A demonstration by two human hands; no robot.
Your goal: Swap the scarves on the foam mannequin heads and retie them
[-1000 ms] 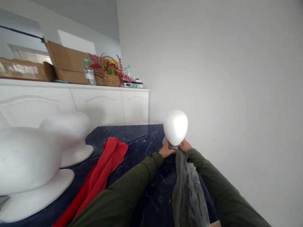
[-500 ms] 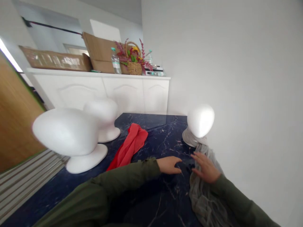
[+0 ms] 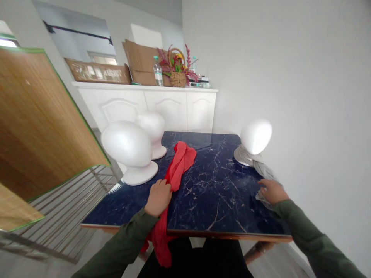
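My left hand (image 3: 159, 197) is closed around the red scarf (image 3: 183, 164), which lies in folds along the table and hangs over its front edge. At the table's right side my right hand (image 3: 273, 191) has its fingers curled on the grey scarf (image 3: 264, 170). This scarf is wrapped round the neck of a white foam head (image 3: 256, 136) and trails down towards the right edge, part of it hidden under my hand. Left of the red scarf stand two bare foam heads, a nearer head (image 3: 127, 144) and a farther head (image 3: 152, 125).
The dark blue marbled table (image 3: 211, 193) has a wooden front edge. A metal rack (image 3: 72, 208) with a wooden board (image 3: 43, 123) stands at left. Behind, a white cabinet (image 3: 165, 104) carries cardboard boxes (image 3: 98, 72), a water bottle (image 3: 158, 72) and a flower basket (image 3: 177, 79).
My left hand has moved left from the table's middle and taken hold of the red scarf. My right hand has shifted the grey scarf's tail towards the right edge. The view now shows more of the table front.
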